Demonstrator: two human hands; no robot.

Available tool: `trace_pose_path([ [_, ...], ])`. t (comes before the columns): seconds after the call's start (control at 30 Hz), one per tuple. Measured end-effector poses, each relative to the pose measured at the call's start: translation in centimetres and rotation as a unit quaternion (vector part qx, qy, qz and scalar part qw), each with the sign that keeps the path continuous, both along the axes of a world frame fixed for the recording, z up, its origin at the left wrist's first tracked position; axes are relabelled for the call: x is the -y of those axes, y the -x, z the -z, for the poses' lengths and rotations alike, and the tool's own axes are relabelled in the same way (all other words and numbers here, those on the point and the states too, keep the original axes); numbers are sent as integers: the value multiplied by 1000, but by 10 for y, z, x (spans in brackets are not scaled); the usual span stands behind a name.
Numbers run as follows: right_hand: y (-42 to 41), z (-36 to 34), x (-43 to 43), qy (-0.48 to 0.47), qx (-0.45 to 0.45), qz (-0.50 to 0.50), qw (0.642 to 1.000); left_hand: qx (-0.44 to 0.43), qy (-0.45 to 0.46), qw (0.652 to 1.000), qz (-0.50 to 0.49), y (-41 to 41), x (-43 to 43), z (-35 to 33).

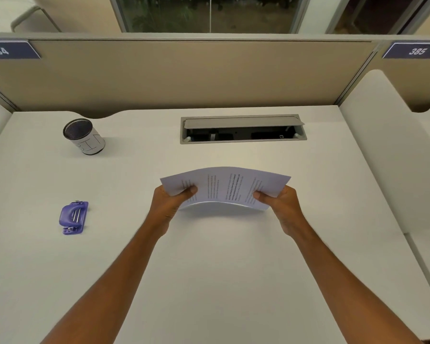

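A printed sheet of paper (225,187) is held above the middle of the white desk (209,256), bowed upward in an arch. My left hand (170,202) pinches its left edge, thumb on top. My right hand (281,204) pinches its right edge the same way. The text on the sheet runs sideways to me. Whether it is one sheet or a thin stack I cannot tell.
A purple hole punch (73,217) lies at the desk's left. A black mesh cup with a white label (85,137) stands at the back left. An open cable hatch (242,130) is set into the desk behind the paper. Beige partitions (184,75) wall the back.
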State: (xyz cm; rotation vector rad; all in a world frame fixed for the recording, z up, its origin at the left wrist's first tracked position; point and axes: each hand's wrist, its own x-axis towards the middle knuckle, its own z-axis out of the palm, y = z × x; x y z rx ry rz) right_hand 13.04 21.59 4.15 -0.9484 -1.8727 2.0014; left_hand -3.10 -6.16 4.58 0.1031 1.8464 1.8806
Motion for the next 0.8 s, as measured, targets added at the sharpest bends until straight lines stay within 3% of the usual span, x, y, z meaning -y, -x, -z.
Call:
trace_pose_path([
  [0.37, -5, 15, -5, 20, 17, -13, 1000, 9, -1, 1000, -5, -3, -8, -5],
  [0.5, -12, 13, -16, 27, -2, -3, 1000, 18, -52, 999, -1, 3, -6, -16],
  [0.63, -7, 6, -11, 141, -59, 60, 986, 67, -132, 989, -1, 3, -15, -27],
  [0.8, 18, -17, 19, 245, -146, 33, 958, 115, -194, 974, -15, -15, -33, -29],
])
